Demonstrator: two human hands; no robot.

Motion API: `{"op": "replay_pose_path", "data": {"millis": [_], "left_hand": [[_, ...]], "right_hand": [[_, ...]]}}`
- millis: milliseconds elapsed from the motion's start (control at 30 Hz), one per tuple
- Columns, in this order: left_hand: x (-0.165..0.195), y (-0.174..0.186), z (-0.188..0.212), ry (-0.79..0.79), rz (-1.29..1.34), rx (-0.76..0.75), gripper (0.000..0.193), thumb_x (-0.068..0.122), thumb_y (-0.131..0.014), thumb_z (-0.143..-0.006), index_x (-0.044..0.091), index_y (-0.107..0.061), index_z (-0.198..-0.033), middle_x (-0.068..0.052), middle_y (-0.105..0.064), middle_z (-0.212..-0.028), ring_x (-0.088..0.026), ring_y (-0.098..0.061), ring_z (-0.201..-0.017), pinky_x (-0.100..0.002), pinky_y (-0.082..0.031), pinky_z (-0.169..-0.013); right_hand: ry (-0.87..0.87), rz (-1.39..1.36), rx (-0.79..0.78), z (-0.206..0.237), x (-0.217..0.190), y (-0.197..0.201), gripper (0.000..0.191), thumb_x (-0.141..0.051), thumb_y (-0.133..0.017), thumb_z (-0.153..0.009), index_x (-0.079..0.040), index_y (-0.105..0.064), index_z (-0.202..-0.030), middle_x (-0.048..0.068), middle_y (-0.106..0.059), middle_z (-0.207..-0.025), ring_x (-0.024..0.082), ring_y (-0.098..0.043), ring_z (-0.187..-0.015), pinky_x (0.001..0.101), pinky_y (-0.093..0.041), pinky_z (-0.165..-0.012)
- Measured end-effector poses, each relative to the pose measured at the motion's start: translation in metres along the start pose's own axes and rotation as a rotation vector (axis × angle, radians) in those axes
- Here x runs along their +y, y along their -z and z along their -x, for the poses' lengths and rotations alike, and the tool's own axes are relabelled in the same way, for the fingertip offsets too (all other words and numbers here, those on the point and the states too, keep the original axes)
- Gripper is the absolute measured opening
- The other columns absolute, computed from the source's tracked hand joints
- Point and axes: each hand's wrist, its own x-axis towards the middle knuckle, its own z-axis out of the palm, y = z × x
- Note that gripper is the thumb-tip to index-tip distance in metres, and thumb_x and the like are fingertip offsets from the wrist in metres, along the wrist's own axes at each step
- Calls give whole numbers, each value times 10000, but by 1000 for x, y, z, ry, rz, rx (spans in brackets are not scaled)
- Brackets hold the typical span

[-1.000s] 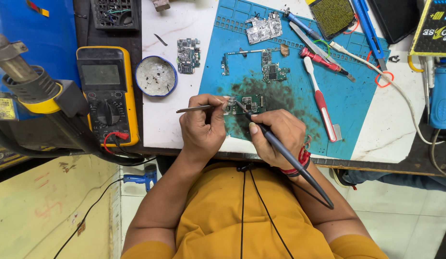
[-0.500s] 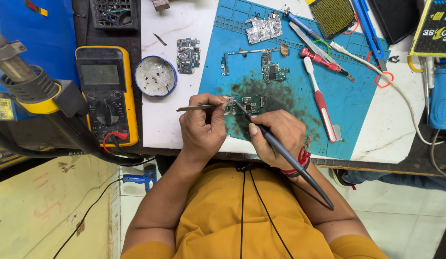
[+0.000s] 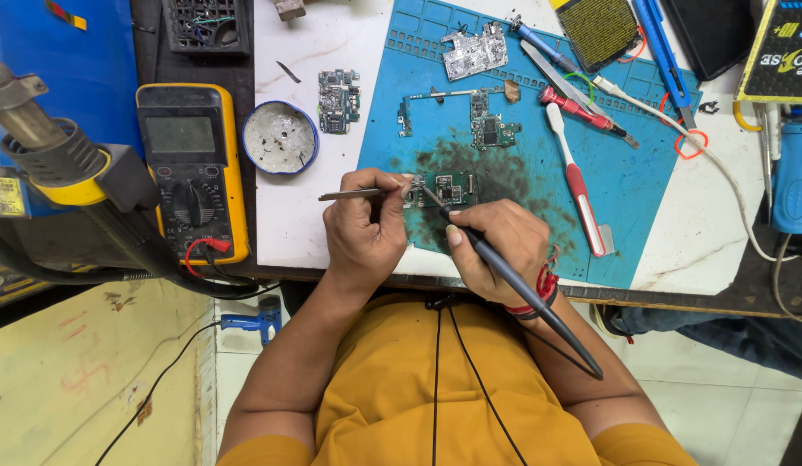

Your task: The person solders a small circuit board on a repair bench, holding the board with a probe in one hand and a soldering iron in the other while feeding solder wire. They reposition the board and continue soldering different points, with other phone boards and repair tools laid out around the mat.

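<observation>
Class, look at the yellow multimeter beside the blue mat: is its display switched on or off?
Off, apparently: the multimeter screen is a blank grey with no digits showing. Where its dial points cannot be told.

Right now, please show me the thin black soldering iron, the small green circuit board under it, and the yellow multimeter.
Thin black soldering iron (image 3: 513, 278): head view, mid-handle.
Small green circuit board (image 3: 451, 187): head view, centre.
Yellow multimeter (image 3: 233, 185): head view, right yellow edge.

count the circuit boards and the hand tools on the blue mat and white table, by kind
Loose circuit boards: 4, one under the hands, one with a long strip, a silvery one, one on the white table
Soldering iron: 1, in the right hand
Tweezers: 1, in the left hand
Toothbrush: 1
Screwdrivers: 2, blue-handled, red-handled
Total: 9
</observation>
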Motion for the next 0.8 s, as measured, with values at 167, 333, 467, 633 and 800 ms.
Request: {"op": "replay_pose_path", "data": {"millis": [167, 333, 467, 633, 800], "left_hand": [[1, 0, -1, 18, 14, -7, 172, 2, -673, -1042, 27, -515, -1103, -115, -759, -983, -92, -722, -783, -224, -578, -654], [1, 1, 0, 18, 22, -11, 169, -4, -659, -1048, 25, -507, -1114, -119, -755, -992, -99, -732, -812, -227, -590, -682], [2, 2, 1, 21, 46, -1, 165, -3, -651, -1054, 20, -503, -1123, -117, -741, -987, -117, -739, -849, -238, -607, -713], [3, 3, 1, 43, 23, 5, 164, 4, -654, -1052, 18, -504, -1115, -110, -739, -968, -120, -742, -846, -245, -608, -718], [3, 2, 0, 39, 21, 18, 173, 6, -663, -1049, 17, -504, -1115, -111, -734, -962, -121, -735, -834, -248, -601, -717]], "right_hand": [[-31, 1, 18, 0, -1, 0, 117, -30, -748, -889, -3, -688, -986, 116, -699, -841, 274, -680, -721, 361, -523, -661], [-17, 8, 18, 0, 0, 0, 115, -27, -746, -889, -8, -687, -986, 119, -701, -848, 277, -681, -725, 363, -522, -660], [-37, 7, 27, 0, 0, -1, 111, -22, -744, -889, -6, -687, -983, 113, -693, -833, 276, -676, -713, 365, -519, -654], [-8, 3, 19, 0, 1, -1, 115, -26, -744, -896, -6, -680, -989, 122, -705, -867, 277, -684, -731, 362, -530, -665], [-36, 5, 16, 1, 0, -1, 108, -22, -747, -889, -6, -690, -979, 108, -697, -831, 271, -679, -708, 362, -521, -651]]}}
